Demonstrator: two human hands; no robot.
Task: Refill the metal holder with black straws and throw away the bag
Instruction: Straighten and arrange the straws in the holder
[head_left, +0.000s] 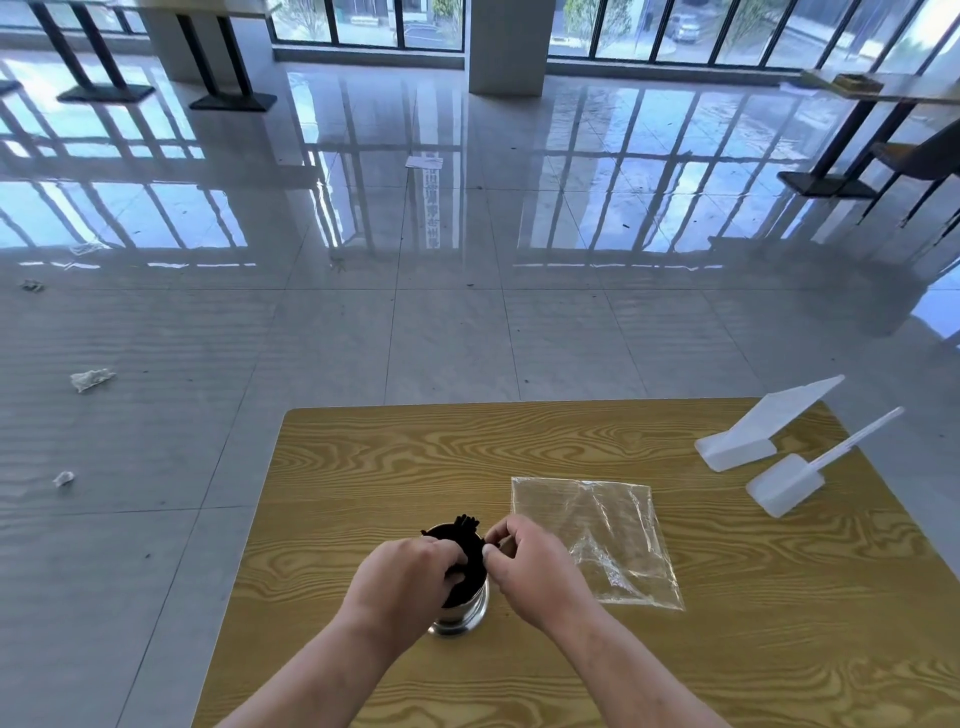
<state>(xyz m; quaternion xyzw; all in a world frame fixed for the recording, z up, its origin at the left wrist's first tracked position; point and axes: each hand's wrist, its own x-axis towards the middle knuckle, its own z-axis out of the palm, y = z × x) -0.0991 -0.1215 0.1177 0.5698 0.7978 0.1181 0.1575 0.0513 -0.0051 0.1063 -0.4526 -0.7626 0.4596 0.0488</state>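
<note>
A shiny metal holder stands upright on the wooden table, near its middle. A bundle of black straws sits inside it, tips poking out at the far rim. My left hand is closed around the straws from the left. My right hand pinches the bundle from the right, fingertips meeting the left hand over the holder's mouth. The clear plastic bag lies flat and empty on the table just right of my right hand.
Two white plastic scoops lie at the table's far right corner. Crumpled scraps are scattered on the glossy tiled floor to the left. Other tables and a chair stand far off by the windows.
</note>
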